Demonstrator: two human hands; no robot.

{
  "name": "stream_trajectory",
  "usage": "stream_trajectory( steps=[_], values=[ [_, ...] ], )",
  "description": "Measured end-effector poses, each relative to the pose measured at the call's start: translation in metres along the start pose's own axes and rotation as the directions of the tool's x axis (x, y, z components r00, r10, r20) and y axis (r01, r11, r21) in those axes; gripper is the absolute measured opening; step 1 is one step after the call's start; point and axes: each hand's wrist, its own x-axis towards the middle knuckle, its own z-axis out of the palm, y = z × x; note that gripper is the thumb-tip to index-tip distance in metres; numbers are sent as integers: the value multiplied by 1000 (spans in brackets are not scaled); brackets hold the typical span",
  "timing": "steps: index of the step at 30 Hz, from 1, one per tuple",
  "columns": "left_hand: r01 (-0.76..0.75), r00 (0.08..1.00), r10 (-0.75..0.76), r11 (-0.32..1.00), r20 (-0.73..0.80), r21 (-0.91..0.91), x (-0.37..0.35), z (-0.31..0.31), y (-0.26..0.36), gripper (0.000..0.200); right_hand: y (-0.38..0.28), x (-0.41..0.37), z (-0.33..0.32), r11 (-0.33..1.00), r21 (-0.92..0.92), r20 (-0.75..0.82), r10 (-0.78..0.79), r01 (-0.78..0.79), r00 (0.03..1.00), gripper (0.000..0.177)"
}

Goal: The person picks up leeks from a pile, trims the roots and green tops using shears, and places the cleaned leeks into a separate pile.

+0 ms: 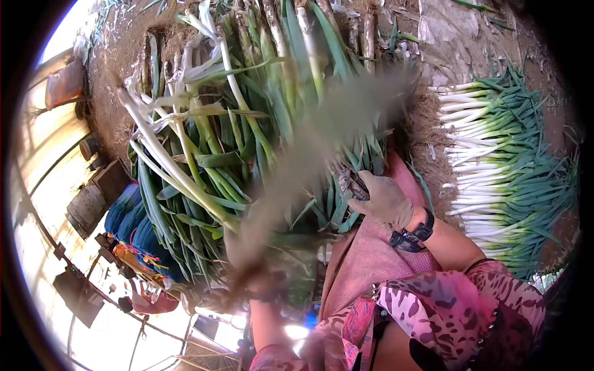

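My right hand (385, 199), gloved and with black bands at the wrist, is closed round a dirt-covered stalk end of a leek (350, 180). My left hand (265, 283) is smeared by motion at the lower middle. From it a long blurred grey-green leek (322, 142) slants up to the right, across the view. Behind this streak lies a large heap of untrimmed leeks (210, 154), with dry husks and soil on many stalks. Under my right forearm a pink cloth (365, 260) covers the lap.
Cleaned leeks (489, 167) lie side by side in a long row on the right, white ends toward me. Blue bundles (133, 219) stand at the left near wooden boxes (90, 207). Dry roots and scraps litter the soil floor (433, 142) beside a pale sheet (458, 37).
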Motion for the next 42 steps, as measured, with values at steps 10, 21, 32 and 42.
stream_trajectory(
  steps=[10, 21, 32, 42],
  values=[
    [-313, 850, 219, 941, 479, 125, 97, 210, 99, 44, 6, 12, -4, 1000, 21, -75, -14, 15, 997, 50],
    [-202, 774, -164, 851, 612, 484, 168, 236, 45, 61, 23, -2, -17, 996, 5, -49, 94, -94, 994, 52],
    [445, 707, -254, 885, 660, -137, 141, 189, 38, 31, 3, -14, -25, 973, 141, 64, 175, -182, 983, 52],
    [-270, 890, 51, 860, 453, 433, 128, 253, 33, 68, 20, 15, -1, 998, 60, -67, 9, -5, 998, 48]
  ],
)
